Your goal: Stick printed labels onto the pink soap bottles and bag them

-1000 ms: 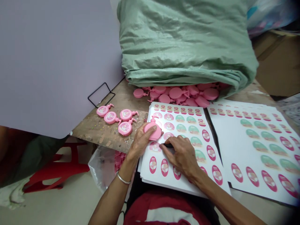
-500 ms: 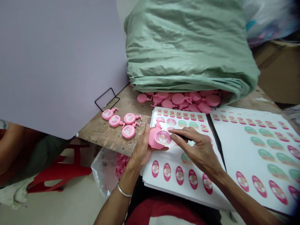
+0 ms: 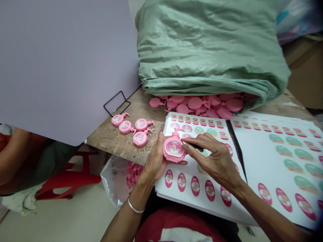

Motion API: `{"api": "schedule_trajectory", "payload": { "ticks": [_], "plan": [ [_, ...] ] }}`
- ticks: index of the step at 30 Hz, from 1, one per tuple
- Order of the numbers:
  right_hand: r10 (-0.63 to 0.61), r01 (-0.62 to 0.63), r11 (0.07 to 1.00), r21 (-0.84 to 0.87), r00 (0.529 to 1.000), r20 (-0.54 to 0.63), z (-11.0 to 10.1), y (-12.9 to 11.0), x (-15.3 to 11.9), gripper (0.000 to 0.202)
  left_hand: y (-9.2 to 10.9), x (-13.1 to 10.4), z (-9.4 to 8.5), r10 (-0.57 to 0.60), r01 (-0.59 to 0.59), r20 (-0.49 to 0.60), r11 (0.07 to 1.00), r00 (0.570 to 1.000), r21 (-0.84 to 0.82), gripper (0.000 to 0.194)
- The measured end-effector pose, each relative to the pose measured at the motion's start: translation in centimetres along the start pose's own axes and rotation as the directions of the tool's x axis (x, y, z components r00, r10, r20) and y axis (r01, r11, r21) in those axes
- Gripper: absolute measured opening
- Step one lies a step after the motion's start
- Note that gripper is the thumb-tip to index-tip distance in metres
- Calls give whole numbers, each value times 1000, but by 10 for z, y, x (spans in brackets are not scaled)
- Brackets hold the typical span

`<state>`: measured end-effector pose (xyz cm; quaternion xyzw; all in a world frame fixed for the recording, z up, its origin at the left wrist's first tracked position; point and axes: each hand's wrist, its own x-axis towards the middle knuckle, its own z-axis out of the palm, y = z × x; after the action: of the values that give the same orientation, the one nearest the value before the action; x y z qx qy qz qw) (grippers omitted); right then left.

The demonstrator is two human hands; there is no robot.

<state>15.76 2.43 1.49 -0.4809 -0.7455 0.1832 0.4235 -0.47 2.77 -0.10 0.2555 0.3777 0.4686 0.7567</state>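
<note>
My left hand is closed around a pink toy pump bottle, held upright with its front facing me. A round pink "BABY" sticker with a small picture lies on the bottle's front face. At the sticker's right edge, the thumb and index finger of my right hand meet the bottle. A small black stick-like tool lies in the right hand's grip; its tip is hidden. Under both hands is a stack of white sticker sheets printed with pink and green labels.
Several labelled pink bottles lie on the worn table at left. Plain pink bottles spill from a green sack. Another sheet stack is at right. A clear bag hangs below. Behind a grey panel is another person's arm.
The sticker, which stuck out past the bottle's right side, now sits flat and centred on its face. The bottle has turned to face me more squarely. The view has shifted slightly.
</note>
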Motion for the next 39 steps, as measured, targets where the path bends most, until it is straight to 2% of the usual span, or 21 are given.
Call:
{"api": "schedule_trajectory", "payload": {
  "ticks": [15, 30, 35, 39],
  "plan": [
    [-46, 45, 997, -67, 999, -5, -3, -4, 3, 14, 2, 0, 1, -12, 12, -34, 1000, 999, 19, 56],
    [-23, 23, 998, -56, 1000, -3, -4, -7, 5, 14, 4, -2, 2, -25, 25, -52, 1000, 998, -5, 56],
    [-23, 22, 998, -52, 1000, -10, -5, -8, 4, 14, 7, -4, 3, -12, 11, -12, 1000, 1000, -12, 58],
    [-39, 38, 998, -58, 999, -15, -3, -7, 5, 13, 9, -9, 5, 49, -54, 68, 997, 996, 63, 43]
  ]
}}
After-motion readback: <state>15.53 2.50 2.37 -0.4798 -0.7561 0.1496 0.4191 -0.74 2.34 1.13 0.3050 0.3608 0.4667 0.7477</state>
